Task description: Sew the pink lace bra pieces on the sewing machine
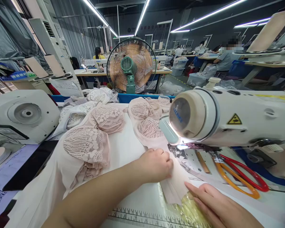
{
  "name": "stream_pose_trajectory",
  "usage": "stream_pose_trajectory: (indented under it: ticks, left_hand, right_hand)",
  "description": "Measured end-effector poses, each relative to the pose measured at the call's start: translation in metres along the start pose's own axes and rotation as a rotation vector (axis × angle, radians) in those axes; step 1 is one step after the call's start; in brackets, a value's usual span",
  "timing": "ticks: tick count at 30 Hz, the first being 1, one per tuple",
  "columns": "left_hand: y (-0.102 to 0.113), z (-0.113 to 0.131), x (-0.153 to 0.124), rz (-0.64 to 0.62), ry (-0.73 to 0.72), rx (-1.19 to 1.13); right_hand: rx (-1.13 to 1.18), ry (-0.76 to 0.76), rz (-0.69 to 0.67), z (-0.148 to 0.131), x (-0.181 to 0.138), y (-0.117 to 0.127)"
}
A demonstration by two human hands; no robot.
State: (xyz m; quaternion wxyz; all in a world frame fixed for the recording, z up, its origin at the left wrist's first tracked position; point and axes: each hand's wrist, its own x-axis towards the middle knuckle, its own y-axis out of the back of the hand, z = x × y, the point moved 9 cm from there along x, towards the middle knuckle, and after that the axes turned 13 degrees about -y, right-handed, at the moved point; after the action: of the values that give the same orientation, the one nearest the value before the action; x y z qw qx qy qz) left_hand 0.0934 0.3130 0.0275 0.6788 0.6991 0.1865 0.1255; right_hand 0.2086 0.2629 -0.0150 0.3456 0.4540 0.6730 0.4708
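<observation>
Left hand [156, 164] fingers curled, holding down pink fabric strip [177, 186]; presser foot [180, 148] just beyond them. Right hand [218, 205] fingers flat, holding nothing. Risk: fingertips creep under the needle, strip skews.

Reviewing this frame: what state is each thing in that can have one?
Left hand: fingers curled on the fabric piece.
Right hand: open, fingertips on the fabric piece.
Fabric piece: flat on the table.
Sewing machine lamp: lit.
Scissors: closed, lying flat.
Fan: blades blurred, apparently spinning.
</observation>
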Motion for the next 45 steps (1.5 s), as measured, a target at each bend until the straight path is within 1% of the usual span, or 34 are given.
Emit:
stream_pose_trajectory:
  ticks: [4,9,13,16,18,20,23,28,30,33,35,40,45]
  left_hand:
    - [0.000,-0.006,-0.001,0.000,0.001,0.003]
    - [0.001,-0.014,-0.002,0.003,0.022,-0.010]
    - [0.001,-0.021,-0.003,0.015,0.018,-0.013]
    - [0.004,-0.024,-0.004,0.019,0.021,-0.018]
    - [0.008,-0.025,-0.006,0.022,0.024,-0.038]
    - [0.010,-0.024,-0.006,0.015,0.009,-0.058]
    - [0.012,-0.016,-0.005,0.013,-0.052,-0.081]
    - [0.014,-0.001,-0.002,0.071,-0.168,-0.160]
    - [0.015,0.003,-0.001,0.089,-0.185,-0.196]
    - [0.016,0.006,0.001,0.097,-0.190,-0.198]
    - [0.016,0.006,0.001,0.090,-0.175,-0.180]
    - [0.015,0.004,0.001,0.075,-0.138,-0.154]
    - [0.010,0.007,0.000,0.005,-0.132,-0.151]
  right_hand:
    - [-0.086,-0.014,0.058,0.000,0.005,0.004]
    - [-0.095,-0.009,0.084,-0.007,0.013,0.009]
    - [-0.110,-0.024,0.160,-0.009,0.021,0.014]
    - [-0.128,-0.018,0.150,-0.012,0.028,0.011]
    - [-0.133,-0.056,0.147,-0.011,0.033,0.010]
    - [-0.132,-0.094,0.158,-0.010,0.037,0.010]
    - [-0.125,-0.104,0.156,-0.012,0.041,0.008]
    - [-0.150,-0.119,0.170,-0.011,0.040,0.009]
    - [-0.182,-0.126,0.151,-0.009,0.041,0.010]
    - [-0.222,-0.115,0.022,-0.006,0.044,0.003]
    - [-0.241,-0.117,-0.037,-0.004,0.045,0.000]
    - [-0.257,-0.114,-0.015,-0.006,0.047,0.004]
    - [-0.296,-0.103,0.018,-0.009,0.046,0.006]
